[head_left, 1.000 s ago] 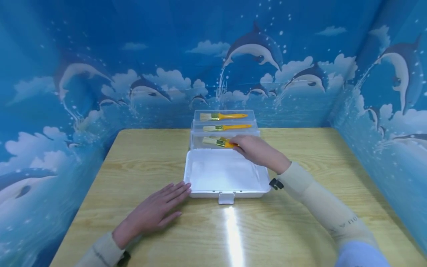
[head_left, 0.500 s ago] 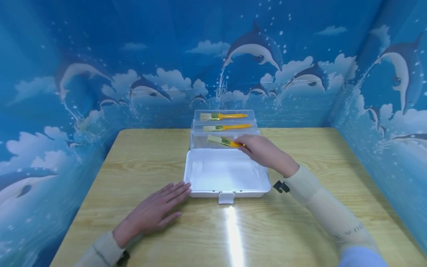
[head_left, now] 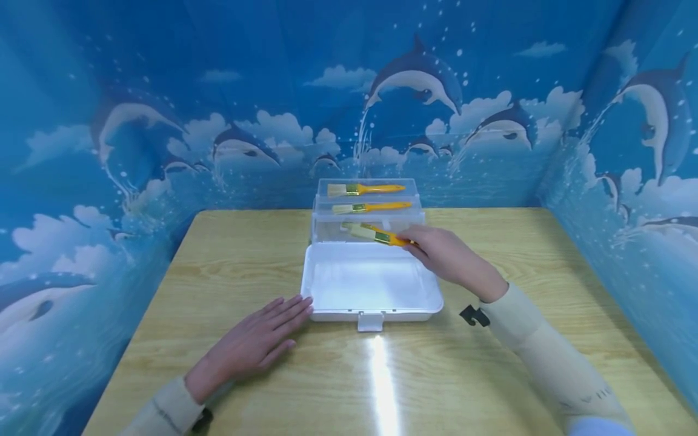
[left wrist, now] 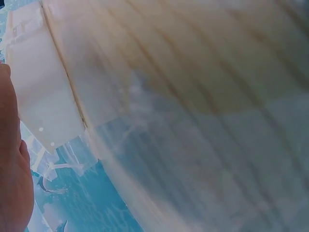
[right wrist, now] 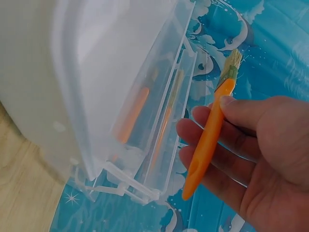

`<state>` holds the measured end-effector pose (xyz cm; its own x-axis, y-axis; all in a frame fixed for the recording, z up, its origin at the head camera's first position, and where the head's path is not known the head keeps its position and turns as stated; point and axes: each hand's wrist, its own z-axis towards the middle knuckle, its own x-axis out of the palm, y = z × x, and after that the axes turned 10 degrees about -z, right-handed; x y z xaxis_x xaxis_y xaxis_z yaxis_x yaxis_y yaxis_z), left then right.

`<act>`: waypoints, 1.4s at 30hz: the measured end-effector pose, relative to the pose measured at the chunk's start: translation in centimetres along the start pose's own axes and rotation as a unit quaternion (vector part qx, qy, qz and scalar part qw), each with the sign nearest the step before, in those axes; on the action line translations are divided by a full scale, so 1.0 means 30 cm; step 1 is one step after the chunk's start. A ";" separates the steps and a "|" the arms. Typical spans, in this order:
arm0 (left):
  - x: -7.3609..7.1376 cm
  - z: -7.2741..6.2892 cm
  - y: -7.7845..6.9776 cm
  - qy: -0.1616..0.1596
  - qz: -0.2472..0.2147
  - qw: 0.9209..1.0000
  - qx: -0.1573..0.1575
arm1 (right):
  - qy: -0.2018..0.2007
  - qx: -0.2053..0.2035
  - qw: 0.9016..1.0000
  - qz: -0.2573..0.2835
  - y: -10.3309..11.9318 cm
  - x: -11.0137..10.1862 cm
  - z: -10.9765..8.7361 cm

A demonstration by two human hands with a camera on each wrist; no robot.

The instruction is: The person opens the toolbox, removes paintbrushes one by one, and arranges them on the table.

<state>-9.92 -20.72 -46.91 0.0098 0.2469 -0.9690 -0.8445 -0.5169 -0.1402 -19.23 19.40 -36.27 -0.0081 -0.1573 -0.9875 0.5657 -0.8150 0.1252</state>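
Note:
My right hand (head_left: 449,254) pinches the orange handle of a paintbrush (head_left: 385,237), its pale bristles pointing left, over the lowest clear tray (head_left: 327,231). In the right wrist view, thumb and fingers grip this paintbrush (right wrist: 208,137) around mid-handle. Part of another brush (head_left: 375,227) shows just behind the held one. Two more yellow-handled brushes, an upper one (head_left: 376,189) and a middle one (head_left: 376,208), lie in the trays above. My left hand (head_left: 253,342) rests palm down with fingers extended, fingertips at the front left corner of the open white box (head_left: 371,284).
A latch (head_left: 370,322) hangs at the box's front. The box stands on a wood-grain table (head_left: 229,260), its stepped trays near the back edge. A blue dolphin-print backdrop (head_left: 262,72) encloses the back and sides.
My right hand has drawn the paintbrush to the right and slightly toward me, uncovering more of the brush behind it. My left hand has stayed in place.

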 end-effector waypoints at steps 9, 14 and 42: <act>0.003 -0.002 0.004 -0.008 0.008 1.000 0.014 | -0.021 0.011 1.000 -0.012 -0.017 -0.010 -0.062; 0.002 0.000 0.006 -0.011 0.013 1.000 0.017 | -0.046 0.017 0.999 -0.013 -0.039 -0.017 -0.101; 0.000 0.002 0.000 -0.006 0.010 1.000 0.011 | -0.118 0.087 0.989 0.025 -0.136 0.086 -0.193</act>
<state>-9.96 -20.67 -46.90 -0.0127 0.2470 -0.9689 -0.8564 -0.5030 -0.1170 -16.80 25.55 -39.88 -0.1880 -0.3100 -0.9320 0.4196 -0.8833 0.2092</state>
